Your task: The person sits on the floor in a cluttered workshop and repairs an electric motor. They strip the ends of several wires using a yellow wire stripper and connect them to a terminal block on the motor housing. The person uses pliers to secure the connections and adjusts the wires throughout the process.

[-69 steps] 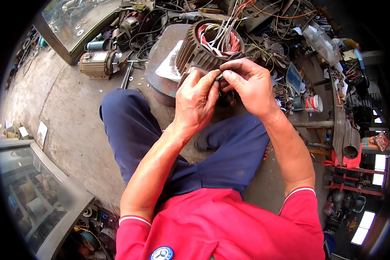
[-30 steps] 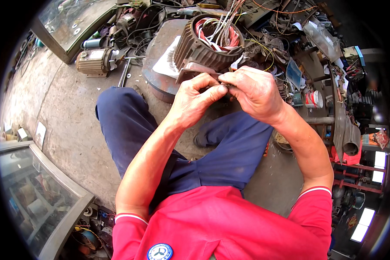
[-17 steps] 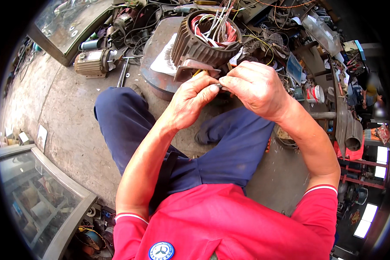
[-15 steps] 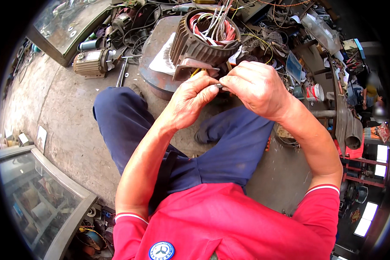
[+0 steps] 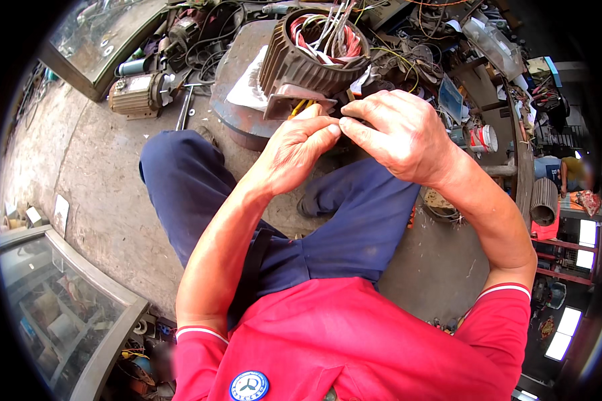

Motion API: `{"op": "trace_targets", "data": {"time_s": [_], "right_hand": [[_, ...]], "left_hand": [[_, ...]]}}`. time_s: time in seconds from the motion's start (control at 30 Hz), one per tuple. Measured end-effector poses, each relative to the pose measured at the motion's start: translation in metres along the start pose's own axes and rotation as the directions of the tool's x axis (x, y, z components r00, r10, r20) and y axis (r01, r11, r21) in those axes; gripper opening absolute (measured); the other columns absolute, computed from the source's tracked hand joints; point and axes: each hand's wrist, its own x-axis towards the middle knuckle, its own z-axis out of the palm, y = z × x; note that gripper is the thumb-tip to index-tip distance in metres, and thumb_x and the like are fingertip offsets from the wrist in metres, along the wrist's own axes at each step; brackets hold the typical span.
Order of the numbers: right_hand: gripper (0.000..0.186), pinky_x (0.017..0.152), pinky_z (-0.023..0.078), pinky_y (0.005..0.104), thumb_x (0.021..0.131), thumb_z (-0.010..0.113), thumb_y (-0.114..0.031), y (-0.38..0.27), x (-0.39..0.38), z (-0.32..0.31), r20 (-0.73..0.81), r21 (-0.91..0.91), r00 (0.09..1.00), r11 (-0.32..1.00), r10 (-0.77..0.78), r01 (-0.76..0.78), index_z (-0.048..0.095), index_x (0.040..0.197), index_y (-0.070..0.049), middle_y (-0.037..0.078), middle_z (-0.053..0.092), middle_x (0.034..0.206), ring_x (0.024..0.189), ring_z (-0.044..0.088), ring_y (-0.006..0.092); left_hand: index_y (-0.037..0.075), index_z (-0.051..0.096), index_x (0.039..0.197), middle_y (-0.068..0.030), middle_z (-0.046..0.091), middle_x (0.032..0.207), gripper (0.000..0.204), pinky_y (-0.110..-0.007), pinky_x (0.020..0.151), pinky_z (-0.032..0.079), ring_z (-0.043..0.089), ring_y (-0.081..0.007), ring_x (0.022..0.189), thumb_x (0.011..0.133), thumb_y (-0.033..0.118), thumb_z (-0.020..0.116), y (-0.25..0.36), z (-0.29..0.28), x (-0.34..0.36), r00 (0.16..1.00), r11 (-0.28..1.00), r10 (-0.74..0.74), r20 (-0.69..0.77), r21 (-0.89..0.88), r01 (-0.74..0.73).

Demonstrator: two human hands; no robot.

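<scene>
A ribbed motor housing [image 5: 279, 69] stands in front of me, its top open on red and white windings [image 5: 352, 44]. Short yellow wires [image 5: 304, 107] come out of the terminal opening in its side, just beyond my left hand [image 5: 295, 148]. That hand is closed in a pinch, thumb against forefinger; whether the wires run into its grip is hidden. At its fingertips, my right hand [image 5: 403, 139] has its thumb and bent forefinger brought together around a small dark gap. What lies between the fingertips is too small to make out.
The housing rests on a round metal stand [image 5: 229, 107], white paper [image 5: 248, 88] beside it. A smaller motor [image 5: 132, 95] lies on the floor at left, near a metal-framed glass case [image 5: 107, 294]. Tangled wires and parts fill the back. A white-and-red bucket [image 5: 483, 139] stands at right.
My right forefinger has lifted away from the thumb, showing a gap. The small dark piece seen at the fingertips is now hidden. My head view has shifted slightly.
</scene>
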Motion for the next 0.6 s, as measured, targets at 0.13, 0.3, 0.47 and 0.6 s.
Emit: {"op": "trace_targets", "data": {"time_s": [0.13,0.3,0.47,0.6], "right_hand": [[0.021,0.064,0.051,0.0344,0.076,0.062,-0.013,-0.002,0.010,0.000,0.068,0.092,0.998,0.996,0.010,-0.017,0.068,0.094,-0.005,0.010,0.064,0.085,0.074,0.063,0.0249],[0.010,0.062,0.049,0.0415,0.079,0.062,-0.005,-0.006,0.012,0.008,0.085,0.457,0.965,0.851,0.246,-0.257,0.067,0.088,-0.007,0.011,0.057,0.073,0.070,0.059,0.0312],[0.008,0.060,0.048,0.0408,0.072,0.073,-0.003,-0.020,-0.006,-0.011,0.146,0.445,0.892,0.777,0.427,-0.445,0.067,0.077,-0.006,0.011,0.059,0.071,0.068,0.059,0.0318],[0.008,0.060,0.048,0.0405,0.070,0.074,-0.004,-0.016,0.006,-0.012,0.135,0.380,0.933,0.852,0.333,-0.359,0.068,0.075,-0.007,0.010,0.060,0.071,0.067,0.059,0.0316]], "left_hand": [[-0.002,0.064,0.093,-0.0028,0.045,0.077,0.021,-0.031,0.067,0.040,0.045,-0.0134,0.074,0.098,0.015,0.054,0.004,-0.002,-0.005,0.997,1.000,0.017,-0.077,0.020,-0.015],[0.007,0.047,0.079,-0.0061,0.045,0.079,0.020,-0.036,0.066,0.040,0.044,-0.0193,0.072,0.098,0.013,0.049,-0.009,0.001,-0.006,0.992,0.991,0.128,-0.001,-0.049,-0.128],[0.001,0.056,0.093,-0.0161,0.045,0.091,0.019,-0.041,0.079,0.040,0.049,-0.0325,0.089,0.099,0.019,0.050,-0.008,0.023,-0.002,0.977,0.920,0.197,0.078,0.329,-0.212],[0.001,0.056,0.101,-0.0153,0.045,0.092,0.025,-0.041,0.081,0.041,0.050,-0.0325,0.090,0.102,0.025,0.049,-0.006,0.014,-0.005,0.973,0.914,0.205,0.104,0.336,-0.228]]}}
